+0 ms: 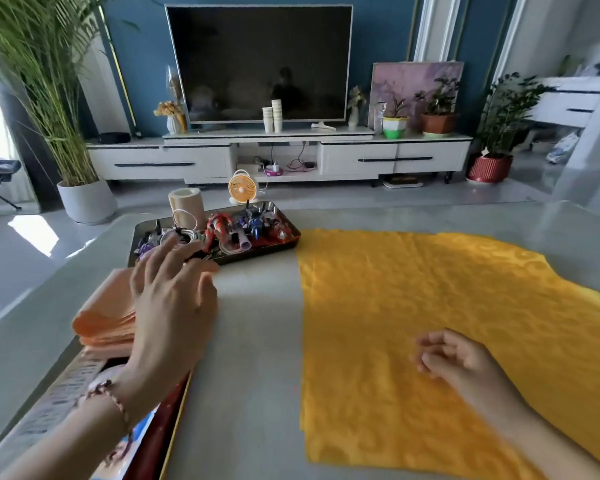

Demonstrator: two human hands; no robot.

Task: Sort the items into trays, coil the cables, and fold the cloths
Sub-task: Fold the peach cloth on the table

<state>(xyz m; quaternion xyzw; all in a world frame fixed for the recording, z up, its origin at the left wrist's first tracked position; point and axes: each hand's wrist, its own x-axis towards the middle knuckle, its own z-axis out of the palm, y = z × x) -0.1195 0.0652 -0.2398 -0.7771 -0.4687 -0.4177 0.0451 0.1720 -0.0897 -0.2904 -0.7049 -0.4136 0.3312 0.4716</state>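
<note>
1. Head view, materials: The left hand hovered with its fingers straight and spread apart, holding nothing. Under its palm lay a peach cloth, smooth and folded into a layered stack.
2. The right hand rested on a yellow cloth, fingers loosely curled together and clamped on nothing. This cloth lay spread flat, with a woven raised pattern and an uneven far edge, reaching well beyond those fingertips.
3. Just past the left fingertips sat a dark, glossy rectangular tray, holding red and blue plastic toys and a whitish cable with a thin loop standing up.
4. Behind the tray stood a cream cylinder roll.
5. Below the left wrist lay a flat box with a red side and a gold edge.
6. Surface and room: The table was pale grey and shiny between the two hands. Far beyond the fingers were a small orange fan on the floor, a white cabinet, a dark TV and a tall palm.
7. Hard to tell: The left fingertips were blurred and overlapped the tray's near corner, so contact there could not be judged. The box's print was smeared and cut by the frame; the yellow cloth ran off the right edge.
</note>
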